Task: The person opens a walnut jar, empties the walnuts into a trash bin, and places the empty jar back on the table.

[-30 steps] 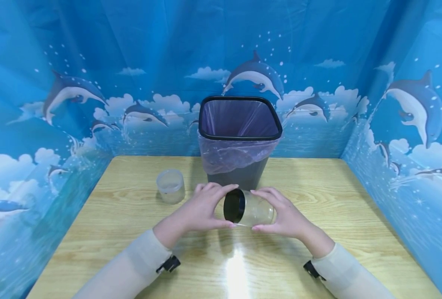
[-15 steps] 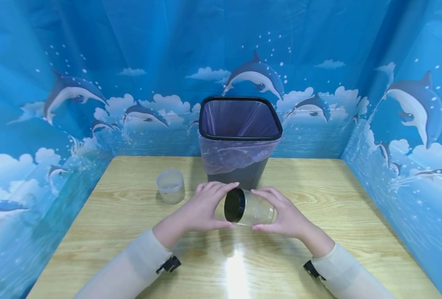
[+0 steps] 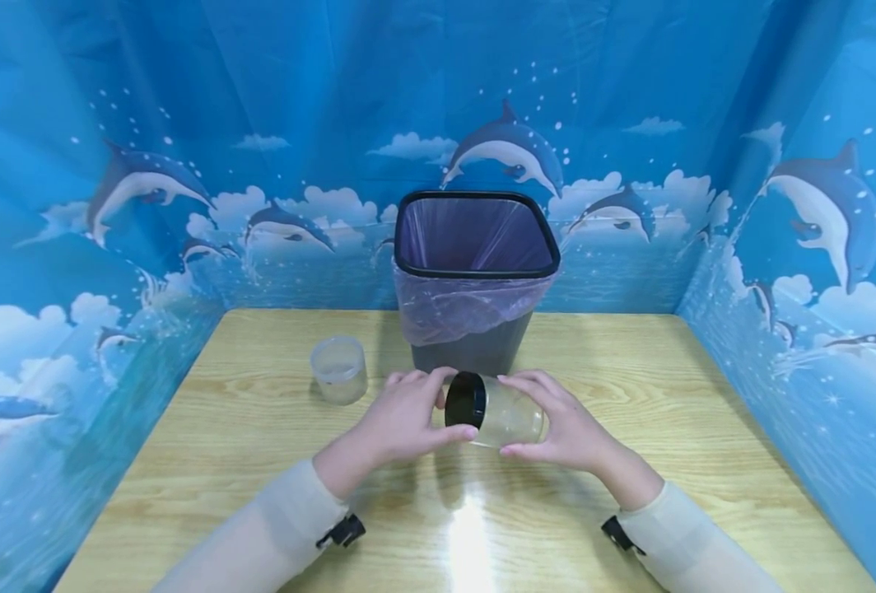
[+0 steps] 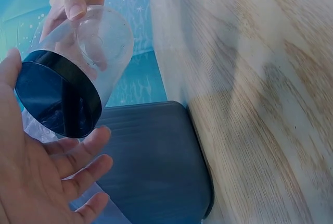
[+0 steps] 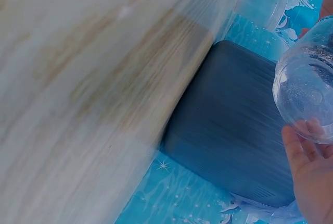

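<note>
My right hand (image 3: 571, 424) grips a clear plastic jar (image 3: 514, 416) around its body, holding it sideways above the table. Its black screw lid (image 3: 465, 401) points left, toward my left hand (image 3: 408, 416). In the left wrist view, the left hand's fingers (image 4: 83, 174) are spread and relaxed beside the lid (image 4: 60, 96), with the thumb at its opposite edge. The clear jar body (image 4: 104, 41) shows nothing inside. From the right wrist view, the jar's round base (image 5: 315, 91) is seen with right-hand fingertips against it.
A bin (image 3: 475, 350) with a black rim and a purple liner stands just behind the jar. An open translucent tub (image 3: 338, 371) sits to the left on the wooden table (image 3: 616, 354). A blue dolphin-print curtain (image 3: 319, 99) encloses the back and sides.
My left hand has loosened from the lid and turned, its thumb rising across the lid's near edge and its fingers drawing back left. The right hand and jar stay nearly still.
</note>
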Available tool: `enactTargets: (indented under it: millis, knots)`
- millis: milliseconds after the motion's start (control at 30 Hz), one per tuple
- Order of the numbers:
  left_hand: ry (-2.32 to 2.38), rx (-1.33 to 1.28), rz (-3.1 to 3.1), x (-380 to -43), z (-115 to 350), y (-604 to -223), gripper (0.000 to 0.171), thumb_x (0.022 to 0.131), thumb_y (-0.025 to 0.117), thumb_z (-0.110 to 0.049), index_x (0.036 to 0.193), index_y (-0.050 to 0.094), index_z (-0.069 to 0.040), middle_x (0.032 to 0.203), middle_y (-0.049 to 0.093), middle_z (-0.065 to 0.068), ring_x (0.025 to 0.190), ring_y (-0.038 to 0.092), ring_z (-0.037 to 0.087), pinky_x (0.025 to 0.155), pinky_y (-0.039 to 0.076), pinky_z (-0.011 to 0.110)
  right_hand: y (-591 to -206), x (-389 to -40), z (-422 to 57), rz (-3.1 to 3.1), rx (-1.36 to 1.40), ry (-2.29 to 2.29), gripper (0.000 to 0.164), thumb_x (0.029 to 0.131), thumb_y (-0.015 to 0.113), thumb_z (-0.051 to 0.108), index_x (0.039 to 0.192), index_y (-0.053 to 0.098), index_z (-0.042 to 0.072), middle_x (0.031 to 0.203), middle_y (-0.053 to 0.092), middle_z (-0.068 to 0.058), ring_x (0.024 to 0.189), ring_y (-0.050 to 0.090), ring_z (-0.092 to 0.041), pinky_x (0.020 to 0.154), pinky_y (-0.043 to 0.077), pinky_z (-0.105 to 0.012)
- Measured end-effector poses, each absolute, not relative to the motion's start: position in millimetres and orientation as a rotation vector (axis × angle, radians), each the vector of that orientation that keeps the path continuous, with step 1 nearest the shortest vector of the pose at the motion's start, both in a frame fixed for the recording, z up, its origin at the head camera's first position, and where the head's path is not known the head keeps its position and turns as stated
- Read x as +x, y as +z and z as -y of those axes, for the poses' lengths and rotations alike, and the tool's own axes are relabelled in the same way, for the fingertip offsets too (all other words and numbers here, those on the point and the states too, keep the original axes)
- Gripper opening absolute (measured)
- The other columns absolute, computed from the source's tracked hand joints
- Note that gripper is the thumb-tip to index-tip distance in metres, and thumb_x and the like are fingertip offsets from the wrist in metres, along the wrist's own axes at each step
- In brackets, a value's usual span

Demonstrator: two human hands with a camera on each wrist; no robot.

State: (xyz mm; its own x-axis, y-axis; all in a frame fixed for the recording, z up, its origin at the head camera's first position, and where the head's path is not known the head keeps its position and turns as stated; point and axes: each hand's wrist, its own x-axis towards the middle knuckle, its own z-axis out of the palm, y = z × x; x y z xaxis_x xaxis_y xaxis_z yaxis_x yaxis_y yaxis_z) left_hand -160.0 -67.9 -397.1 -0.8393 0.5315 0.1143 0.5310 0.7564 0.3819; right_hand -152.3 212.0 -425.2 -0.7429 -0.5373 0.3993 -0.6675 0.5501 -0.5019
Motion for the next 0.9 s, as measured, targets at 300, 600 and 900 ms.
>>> enactTargets:
  millis: [300,600,900]
  knots:
    - [0.656,0.911,-2.935,-161.7,66.0,-397.4,0.089,0.084,0.06,-0.073,0.147,0.044,-0.012,0.091,0.061,-0.007,0.089,0.055,0.013,0.103,0.036,0.046,-427.0,-153.8,-212.9,2.578,1.03,0.957,0.089,0.073,0.087,0.05,0.148,0.049,0.02,0.139,0.05,0.002,0.124,0.053,-0.024,0.098,0.048,-0.054]
    - [0.697,0.959,-2.93,-164.3,67.1,-398.3,0.09,0.083,0.064,-0.071,0.15,0.042,-0.015,0.099,0.062,-0.006,0.097,0.053,0.013,0.104,0.034,0.047,-427.0,-154.3,-213.3,2.569,1.036,0.944,0.09,0.072,0.088,0.05,0.149,0.046,0.026,0.138,0.05,0.001,0.124,0.053,-0.025,0.098,0.048,-0.054]
    - [0.735,1.025,-2.921,-165.4,68.5,-397.9,0.09,0.081,0.067,-0.07,0.15,0.042,-0.017,0.109,0.063,-0.006,0.108,0.053,0.015,0.105,0.033,0.049,-427.9,-156.0,-213.3,2.565,1.049,0.921,0.091,0.072,0.088,0.048,0.148,0.047,0.022,0.139,0.05,0.0,0.124,0.053,-0.023,0.099,0.048,-0.052]
